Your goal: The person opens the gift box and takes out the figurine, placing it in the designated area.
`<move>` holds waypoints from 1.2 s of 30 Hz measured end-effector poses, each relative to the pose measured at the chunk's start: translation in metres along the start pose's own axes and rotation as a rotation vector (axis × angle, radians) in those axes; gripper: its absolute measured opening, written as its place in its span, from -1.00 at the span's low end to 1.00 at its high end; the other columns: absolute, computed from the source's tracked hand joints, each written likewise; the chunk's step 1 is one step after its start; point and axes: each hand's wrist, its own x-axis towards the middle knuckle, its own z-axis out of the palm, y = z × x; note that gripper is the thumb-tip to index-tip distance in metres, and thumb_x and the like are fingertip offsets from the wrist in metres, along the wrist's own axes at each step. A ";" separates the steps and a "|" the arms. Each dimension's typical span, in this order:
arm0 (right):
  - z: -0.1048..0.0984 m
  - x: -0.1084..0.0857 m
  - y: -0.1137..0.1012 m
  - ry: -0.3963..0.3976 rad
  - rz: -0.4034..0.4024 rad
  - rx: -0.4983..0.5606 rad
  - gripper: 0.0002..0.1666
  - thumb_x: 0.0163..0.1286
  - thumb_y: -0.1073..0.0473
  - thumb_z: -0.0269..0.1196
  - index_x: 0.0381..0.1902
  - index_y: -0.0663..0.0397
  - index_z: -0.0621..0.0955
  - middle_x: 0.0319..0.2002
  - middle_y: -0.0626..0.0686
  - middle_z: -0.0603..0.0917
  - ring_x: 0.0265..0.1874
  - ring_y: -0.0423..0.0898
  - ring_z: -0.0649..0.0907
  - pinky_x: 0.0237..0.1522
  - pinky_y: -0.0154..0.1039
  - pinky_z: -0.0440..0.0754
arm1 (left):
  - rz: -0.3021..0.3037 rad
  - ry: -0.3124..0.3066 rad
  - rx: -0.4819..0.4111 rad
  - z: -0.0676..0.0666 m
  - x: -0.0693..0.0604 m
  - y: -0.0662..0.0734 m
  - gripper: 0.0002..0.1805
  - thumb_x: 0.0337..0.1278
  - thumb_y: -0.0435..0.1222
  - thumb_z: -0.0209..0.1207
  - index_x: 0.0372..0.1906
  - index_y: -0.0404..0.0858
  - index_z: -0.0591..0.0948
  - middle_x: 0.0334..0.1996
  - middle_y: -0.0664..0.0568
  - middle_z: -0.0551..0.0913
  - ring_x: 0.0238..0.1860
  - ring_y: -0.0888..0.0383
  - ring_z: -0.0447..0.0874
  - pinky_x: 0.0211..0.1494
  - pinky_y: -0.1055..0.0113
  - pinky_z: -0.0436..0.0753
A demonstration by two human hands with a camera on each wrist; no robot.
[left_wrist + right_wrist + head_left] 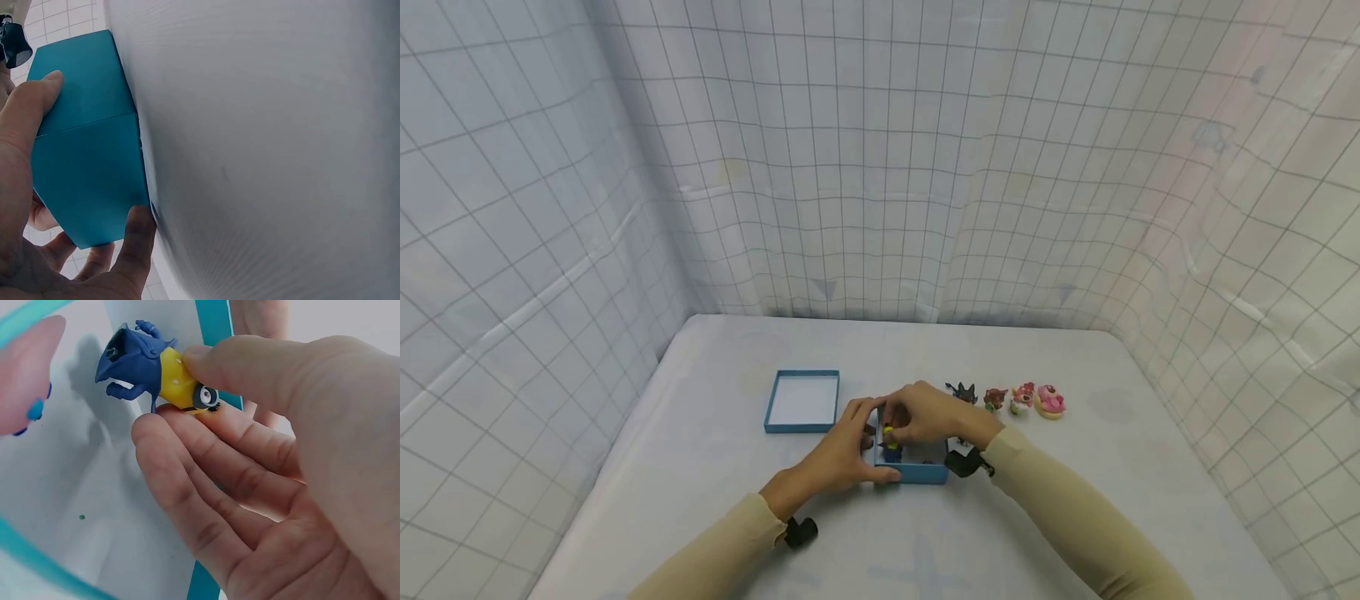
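Note:
A blue open-topped box (921, 473) with a white inside stands on the table in front of me. My left hand (842, 454) holds it at its left end; in the left wrist view the thumb lies on one blue side and the fingertips reach around another. Over the box, my right hand (925, 412) pinches a yellow minion figurine (178, 378) in a dark blue outfit between thumb and fingers. The right wrist view shows the figurine tilted inside the walls. A pink figure (28, 375) with blue spots, partly cut off, is also in the box.
Left of the box lies a shallow blue-rimmed lid (802, 429), its white inside facing up. Behind my right wrist, a dark spiky figurine (966, 392), a brown-red one (995, 398), a pink-red one (1022, 397) and a pink one (1050, 401) form a row. Grid-patterned curtains surround the white table.

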 end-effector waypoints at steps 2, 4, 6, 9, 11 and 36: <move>-0.001 -0.002 0.000 0.014 -0.001 0.009 -0.83 0.61 0.09 0.57 0.03 -0.03 0.82 -0.11 -0.10 0.89 -0.17 -0.34 0.78 0.01 -0.34 0.80 | 0.001 -0.001 0.000 0.000 0.000 0.000 0.30 0.24 0.02 0.75 0.90 -0.11 0.19 0.72 -0.16 0.32 0.31 0.06 0.68 0.36 0.14 0.77; -0.001 -0.004 0.000 0.025 0.000 0.020 -0.81 0.62 0.07 0.57 0.04 -0.03 0.81 -0.09 -0.09 0.90 -0.15 -0.33 0.80 0.03 -0.33 0.81 | 0.003 0.000 0.004 0.000 0.000 0.000 0.31 0.24 0.02 0.75 0.90 -0.11 0.19 0.72 -0.17 0.32 0.32 0.06 0.68 0.35 0.15 0.78; -0.001 -0.006 -0.001 0.038 0.002 0.033 -0.79 0.63 0.05 0.57 0.06 -0.03 0.81 -0.08 -0.09 0.90 -0.13 -0.32 0.82 0.04 -0.32 0.82 | 0.005 -0.003 -0.001 0.000 0.000 0.000 0.31 0.24 0.01 0.75 0.91 -0.11 0.18 0.72 -0.17 0.31 0.33 0.05 0.68 0.35 0.14 0.79; -0.002 -0.011 -0.001 0.061 0.006 0.050 -0.77 0.62 0.02 0.57 0.06 -0.04 0.80 -0.08 -0.09 0.91 -0.12 -0.32 0.83 0.04 -0.31 0.82 | 0.008 -0.004 -0.004 0.001 0.000 -0.001 0.31 0.24 0.00 0.75 0.91 -0.09 0.17 0.72 -0.18 0.31 0.36 0.02 0.69 0.38 0.11 0.80; -0.002 -0.015 -0.001 0.081 0.004 0.063 -0.76 0.62 0.03 0.58 0.07 -0.03 0.79 -0.07 -0.09 0.90 -0.12 -0.31 0.83 0.05 -0.31 0.82 | 0.008 -0.003 -0.010 0.001 0.001 -0.002 0.31 0.24 -0.01 0.75 0.91 -0.08 0.18 0.72 -0.18 0.31 0.37 -0.01 0.70 0.39 0.08 0.80; -0.017 -0.062 0.003 0.346 0.003 0.009 -0.74 0.57 0.10 0.61 0.05 -0.04 0.75 -0.09 -0.12 0.89 -0.06 -0.24 0.82 0.13 -0.16 0.90 | -0.032 0.014 -0.015 0.003 0.002 0.003 0.34 0.19 -0.08 0.79 0.91 -0.15 0.18 0.75 -0.22 0.29 0.38 -0.07 0.65 0.43 -0.08 0.75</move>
